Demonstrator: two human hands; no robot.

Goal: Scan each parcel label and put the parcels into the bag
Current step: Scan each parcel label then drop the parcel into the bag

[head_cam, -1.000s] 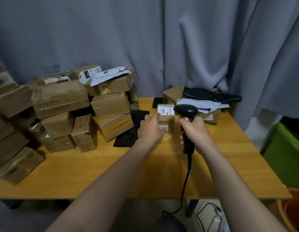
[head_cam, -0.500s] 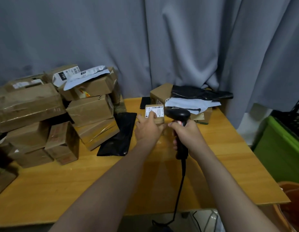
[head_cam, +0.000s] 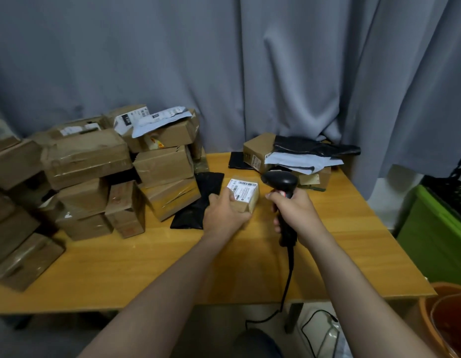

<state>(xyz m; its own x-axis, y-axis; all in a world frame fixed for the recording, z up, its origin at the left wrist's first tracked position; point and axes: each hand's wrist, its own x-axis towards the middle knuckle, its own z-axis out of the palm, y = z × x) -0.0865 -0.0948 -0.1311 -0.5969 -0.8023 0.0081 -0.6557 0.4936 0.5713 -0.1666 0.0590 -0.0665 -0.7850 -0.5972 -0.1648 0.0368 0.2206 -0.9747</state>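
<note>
Parcel, head view: small box over the desk middle, label up, left hand fingers curled round it. Right hand fingers wrap the scanner, head aimed at the label. Step judged: scanning. Next move: bagging; no open bag is identifiable. Stacked boxes crowd the left; the near desk edge offers room.

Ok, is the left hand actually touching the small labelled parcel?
Touching. The head view shows the left hand gripping the small labelled parcel, with the thumb on top and the fingers curled round its near side.
</note>
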